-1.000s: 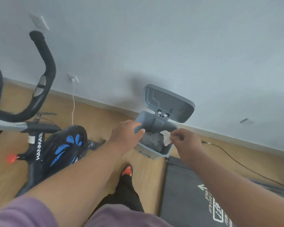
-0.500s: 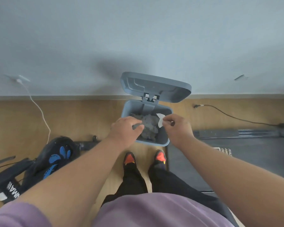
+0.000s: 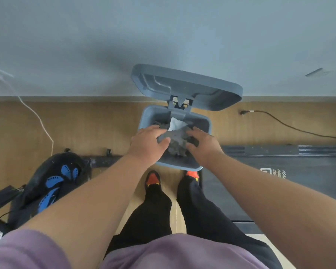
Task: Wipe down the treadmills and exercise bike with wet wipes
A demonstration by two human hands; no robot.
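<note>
Hands meet over the open bin [image 3: 206,121]: left hand [image 3: 147,144] pinches the grey used wipe [image 3: 173,135], which stretches sideways to the loosely curled right hand [image 3: 204,144], white wipe [image 3: 176,124] just beyond.

White lettering on the exercise bike [image 3: 47,183] frame, cut off at the picture's edge, and white print on the treadmill [image 3: 279,171] deck are both too partial to read.
</note>
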